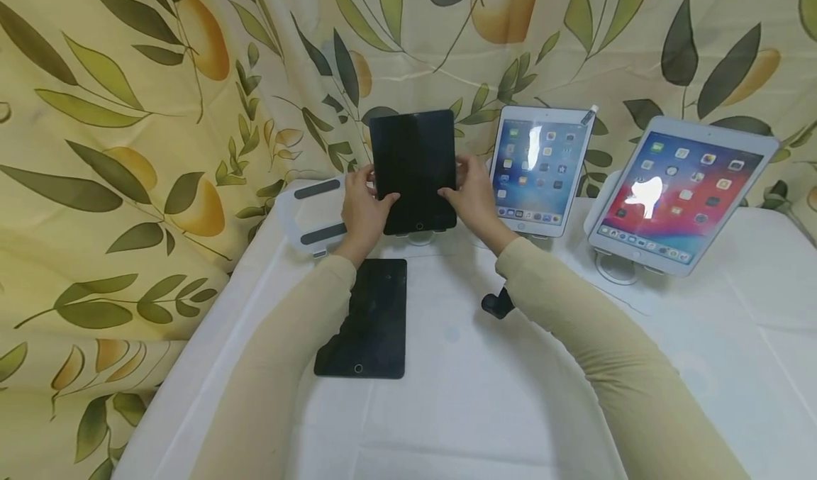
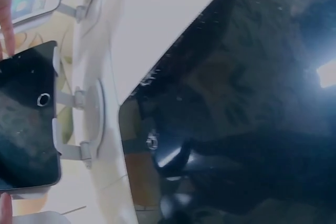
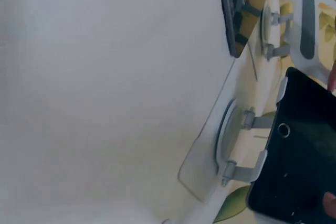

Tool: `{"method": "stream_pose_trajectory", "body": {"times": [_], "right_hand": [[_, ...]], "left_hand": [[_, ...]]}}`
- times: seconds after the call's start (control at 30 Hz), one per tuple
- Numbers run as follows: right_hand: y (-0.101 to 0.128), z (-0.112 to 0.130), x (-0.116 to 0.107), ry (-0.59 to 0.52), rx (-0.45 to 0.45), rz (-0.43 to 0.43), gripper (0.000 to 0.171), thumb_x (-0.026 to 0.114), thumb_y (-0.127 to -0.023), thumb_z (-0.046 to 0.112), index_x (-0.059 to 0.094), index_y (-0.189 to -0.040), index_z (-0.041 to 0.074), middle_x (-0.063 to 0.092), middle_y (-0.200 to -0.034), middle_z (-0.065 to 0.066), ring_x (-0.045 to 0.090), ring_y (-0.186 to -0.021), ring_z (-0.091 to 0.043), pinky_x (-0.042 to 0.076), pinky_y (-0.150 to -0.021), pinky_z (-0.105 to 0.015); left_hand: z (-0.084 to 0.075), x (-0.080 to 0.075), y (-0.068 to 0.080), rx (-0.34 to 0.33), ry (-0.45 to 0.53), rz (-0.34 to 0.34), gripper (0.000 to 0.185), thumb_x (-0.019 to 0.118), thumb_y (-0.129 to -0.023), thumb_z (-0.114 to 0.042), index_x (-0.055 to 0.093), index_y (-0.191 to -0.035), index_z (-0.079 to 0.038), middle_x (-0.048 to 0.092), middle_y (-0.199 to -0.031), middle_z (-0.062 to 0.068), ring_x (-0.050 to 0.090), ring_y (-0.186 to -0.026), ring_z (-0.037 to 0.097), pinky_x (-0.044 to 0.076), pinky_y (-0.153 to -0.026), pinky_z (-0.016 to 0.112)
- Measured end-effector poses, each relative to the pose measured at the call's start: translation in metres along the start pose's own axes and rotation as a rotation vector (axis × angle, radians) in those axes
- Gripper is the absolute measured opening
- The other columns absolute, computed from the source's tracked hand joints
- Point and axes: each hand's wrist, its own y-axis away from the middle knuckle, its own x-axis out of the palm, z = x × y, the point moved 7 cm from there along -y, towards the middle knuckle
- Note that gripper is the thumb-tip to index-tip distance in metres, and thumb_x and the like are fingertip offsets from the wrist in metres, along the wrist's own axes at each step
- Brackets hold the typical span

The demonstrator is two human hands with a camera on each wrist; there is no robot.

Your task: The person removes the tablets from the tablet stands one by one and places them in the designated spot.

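A tablet with a dark screen [image 1: 415, 161] stands upright on a white stand [image 1: 420, 239], its home button at the bottom. My left hand [image 1: 365, 212] grips its left edge, thumb over the front. On the right edge my right hand [image 1: 475, 195] holds it the same way; the fingers behind are hidden. In the right wrist view the stand's lips [image 3: 259, 165] hook the lower edge of this tablet [image 3: 296, 145]. A second dark tablet [image 1: 376, 317] lies flat on the table, partly covered by my left sleeve; it fills much of the left wrist view [image 2: 236, 114].
A bare white stand [image 1: 319, 210] with dark pads is at the left. To the right, two white tablets with lit screens, one [image 1: 541, 168] nearer and one [image 1: 679, 193] farther, sit on stands. A small black object [image 1: 496, 304] lies by my right forearm. A patterned curtain [image 1: 255, 62] hangs behind.
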Motion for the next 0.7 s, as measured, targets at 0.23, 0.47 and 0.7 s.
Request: {"method": "stream_pose_trajectory", "body": {"times": [0.23, 0.47, 0.7], "right_hand": [[0.0, -0.005, 0.005, -0.051, -0.02, 0.03, 0.065, 0.073, -0.08, 0.002, 0.037, -0.134, 0.003, 0.047, -0.122, -0.017, 0.048, -0.102, -0.029, 0.045, -0.084, -0.037], [-0.002, -0.008, 0.004, -0.042, -0.06, 0.052, 0.065, 0.071, -0.082, 0.002, 0.034, -0.134, 0.004, 0.049, -0.116, -0.016, 0.051, -0.097, -0.029, 0.046, -0.081, -0.036], [-0.002, -0.005, -0.001, -0.029, -0.101, 0.047, 0.064, 0.072, -0.082, 0.003, 0.034, -0.134, 0.004, 0.053, -0.114, -0.017, 0.056, -0.094, -0.029, 0.049, -0.081, -0.039]], "left_hand": [[0.005, 0.001, 0.006, 0.038, -0.006, -0.011, 0.06, 0.074, -0.083, -0.023, 0.044, -0.134, -0.014, 0.049, -0.113, 0.007, 0.056, -0.091, 0.02, 0.043, -0.065, 0.035], [0.004, 0.001, 0.013, 0.117, 0.051, -0.034, 0.06, 0.073, -0.084, -0.021, 0.043, -0.135, -0.012, 0.05, -0.116, 0.009, 0.057, -0.097, 0.022, 0.047, -0.069, 0.037], [0.001, -0.001, 0.016, 0.145, 0.109, -0.063, 0.06, 0.074, -0.082, -0.019, 0.044, -0.134, -0.012, 0.054, -0.115, 0.009, 0.06, -0.095, 0.023, 0.048, -0.071, 0.038]]}}
